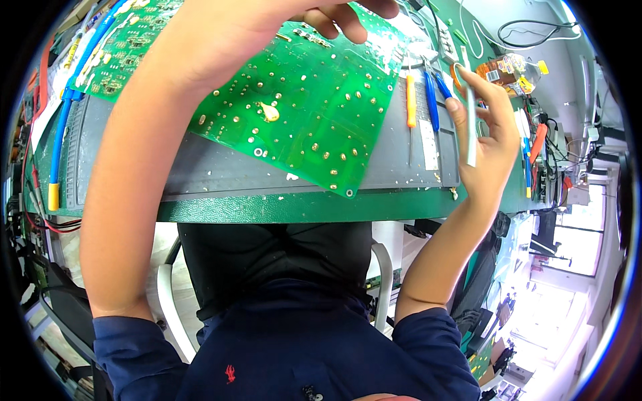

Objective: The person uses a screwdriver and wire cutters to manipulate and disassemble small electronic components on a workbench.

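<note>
My left hand point(328, 20) reaches over the large green circuit board point(301, 113) at the top edge, fingers curled; whatever they hold is out of sight. The board lies on a grey mat point(214, 174), with solder points and a yellowish blob point(271, 112) showing. To its right, my right hand point(495, 120) grips a long, pale flat strip point(471, 147), held upright in the picture. Beside that hand lie a yellow-handled screwdriver point(411, 100), blue-handled tools point(431, 103) and a white ruler-like strip point(429, 152). An orange ring point(457, 75) shows behind its fingers.
Another populated board point(124, 53) and a blue tube point(60, 147) are at the left. A plastic bottle point(511, 70), power strip point(447, 45), cables and red-handled tools point(538, 140) sit at the right. A chair armrest point(382, 274) shows below the green table edge point(281, 207).
</note>
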`<state>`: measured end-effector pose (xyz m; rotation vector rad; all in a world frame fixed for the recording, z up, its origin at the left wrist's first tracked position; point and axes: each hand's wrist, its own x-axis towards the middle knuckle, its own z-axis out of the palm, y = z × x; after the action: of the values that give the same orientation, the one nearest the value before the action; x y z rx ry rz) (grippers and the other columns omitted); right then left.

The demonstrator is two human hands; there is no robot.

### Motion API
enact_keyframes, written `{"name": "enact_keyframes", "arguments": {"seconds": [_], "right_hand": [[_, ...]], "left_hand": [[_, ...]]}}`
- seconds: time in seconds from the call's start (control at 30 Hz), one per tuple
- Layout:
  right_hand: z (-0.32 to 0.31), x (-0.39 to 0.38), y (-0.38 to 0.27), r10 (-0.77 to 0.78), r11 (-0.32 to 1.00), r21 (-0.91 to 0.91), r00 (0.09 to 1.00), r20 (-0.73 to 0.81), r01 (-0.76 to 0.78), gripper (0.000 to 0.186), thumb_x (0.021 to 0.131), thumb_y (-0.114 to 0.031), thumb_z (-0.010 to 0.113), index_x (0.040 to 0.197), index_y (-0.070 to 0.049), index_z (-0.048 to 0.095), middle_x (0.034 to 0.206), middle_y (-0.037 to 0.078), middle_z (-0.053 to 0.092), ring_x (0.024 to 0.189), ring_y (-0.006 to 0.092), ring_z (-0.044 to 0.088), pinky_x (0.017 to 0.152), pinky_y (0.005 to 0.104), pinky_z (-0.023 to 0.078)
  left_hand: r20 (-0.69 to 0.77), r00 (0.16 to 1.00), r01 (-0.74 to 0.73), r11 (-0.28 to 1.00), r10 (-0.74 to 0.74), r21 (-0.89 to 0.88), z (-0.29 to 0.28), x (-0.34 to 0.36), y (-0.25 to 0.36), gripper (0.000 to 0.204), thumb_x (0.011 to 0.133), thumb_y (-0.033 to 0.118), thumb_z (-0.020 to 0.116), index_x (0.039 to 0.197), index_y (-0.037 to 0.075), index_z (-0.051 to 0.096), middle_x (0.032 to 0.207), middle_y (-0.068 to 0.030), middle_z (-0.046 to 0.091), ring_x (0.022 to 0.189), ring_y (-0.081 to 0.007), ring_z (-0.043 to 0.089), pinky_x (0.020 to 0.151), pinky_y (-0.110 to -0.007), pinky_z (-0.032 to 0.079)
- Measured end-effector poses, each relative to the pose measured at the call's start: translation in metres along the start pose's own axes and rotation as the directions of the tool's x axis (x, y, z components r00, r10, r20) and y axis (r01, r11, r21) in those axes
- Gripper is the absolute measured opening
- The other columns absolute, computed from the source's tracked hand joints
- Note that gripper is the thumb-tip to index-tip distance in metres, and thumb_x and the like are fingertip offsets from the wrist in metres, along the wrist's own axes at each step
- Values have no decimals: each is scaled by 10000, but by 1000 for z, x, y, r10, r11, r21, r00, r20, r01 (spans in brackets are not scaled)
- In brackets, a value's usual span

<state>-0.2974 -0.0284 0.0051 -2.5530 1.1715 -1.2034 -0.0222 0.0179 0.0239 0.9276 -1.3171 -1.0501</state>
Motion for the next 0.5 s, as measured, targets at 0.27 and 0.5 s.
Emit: {"name": "enact_keyframes", "arguments": {"seconds": [0.27, 0.5], "right_hand": [[3, -2, 21, 74, 997, -23, 950, 305, -71, 225, 935, -53, 595, 1135, -36, 697, 1052, 139, 676, 963, 300, 647, 851, 348, 501], [-2, -10, -22, 134, 915, 354, 973, 187, -195, 197, 969, -103, 609, 1079, 44, 679, 1064, 128, 680, 949, 182, 626, 822, 310, 484]], "left_hand": [[26, 1000, -9, 999, 10, -33, -3, 0, 0, 353, 966, 236, 666, 1174, -43, 605, 1022, -130, 732, 772, -131, 694, 705, -245, 538], [53, 998, -10, 994, 16, -113, -6, 1, -9, 345, 968, 216, 663, 1182, -47, 597, 1037, -136, 725, 779, -136, 682, 723, -260, 545]]}}
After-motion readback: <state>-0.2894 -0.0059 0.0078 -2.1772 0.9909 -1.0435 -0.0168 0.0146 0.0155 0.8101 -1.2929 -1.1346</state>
